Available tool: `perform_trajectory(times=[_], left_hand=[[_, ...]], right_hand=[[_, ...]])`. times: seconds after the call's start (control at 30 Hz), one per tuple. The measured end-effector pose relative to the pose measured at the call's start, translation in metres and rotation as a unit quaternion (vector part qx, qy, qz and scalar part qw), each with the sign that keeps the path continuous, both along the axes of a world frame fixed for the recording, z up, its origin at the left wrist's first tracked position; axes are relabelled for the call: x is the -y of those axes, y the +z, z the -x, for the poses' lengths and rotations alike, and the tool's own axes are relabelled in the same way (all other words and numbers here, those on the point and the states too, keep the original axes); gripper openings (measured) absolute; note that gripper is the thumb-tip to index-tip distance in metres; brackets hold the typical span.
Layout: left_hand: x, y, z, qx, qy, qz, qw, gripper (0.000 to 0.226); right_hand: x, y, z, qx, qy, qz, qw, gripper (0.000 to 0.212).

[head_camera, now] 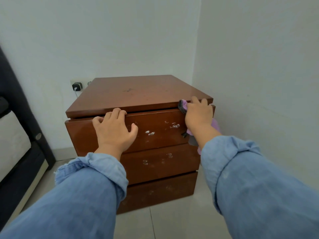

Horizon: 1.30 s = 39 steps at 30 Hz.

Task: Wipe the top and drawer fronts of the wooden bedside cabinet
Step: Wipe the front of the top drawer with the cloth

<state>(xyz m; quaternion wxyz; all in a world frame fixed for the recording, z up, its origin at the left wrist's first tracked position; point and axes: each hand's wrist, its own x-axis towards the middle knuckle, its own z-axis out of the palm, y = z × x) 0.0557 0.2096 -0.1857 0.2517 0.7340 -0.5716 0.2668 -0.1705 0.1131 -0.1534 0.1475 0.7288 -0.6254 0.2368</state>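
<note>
- Reddish-brown wooden bedside cabinet (138, 94) w/ three drawer fronts stood on pale tiled floor (172, 225), in corner betw. two white walls.
- Left hand (114, 130) lay on top drawer front (155, 130); fingers curled over its upper edge, under overhanging top, thumb spread on the front. Held nothing else.
- Right hand (198, 114) gripped purple cloth w/ grey trim (183, 106), pressed vs. top drawer's upper right corner; fingertips up on the top's edge. Rest of cloth hung below wrist.
- White smudges (174, 125) on top drawer front betw. the hands; fainter ones on middle drawer (160, 163).
- Both sleeves blue denim, rolled.
- Black charger plug (76, 87) in wall socket left of cabinet; dark bed frame (22, 118) at far left.
</note>
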Motion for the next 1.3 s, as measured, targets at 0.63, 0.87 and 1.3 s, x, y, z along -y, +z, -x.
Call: perform_trajectory(times=[0.63,0.87,1.3], left_hand=[[-0.029,0.004,-0.052,-0.033,0.048,-0.001,0.998,0.039],[-0.045,0.004,-0.081,-0.05,0.068,-0.031,0.996,0.044],[-0.049,0.0,-0.085,-0.076,0.031,-0.023,0.996,0.05]], right_hand=[[-0.02,0.002,-0.056,-0.031,0.118,0.02,0.992,0.033],[-0.025,-0.003,-0.073,-0.018,0.127,0.023,0.991,0.037],[-0.071,-0.006,-0.17,-0.013,0.227,0.015,0.974,0.036]])
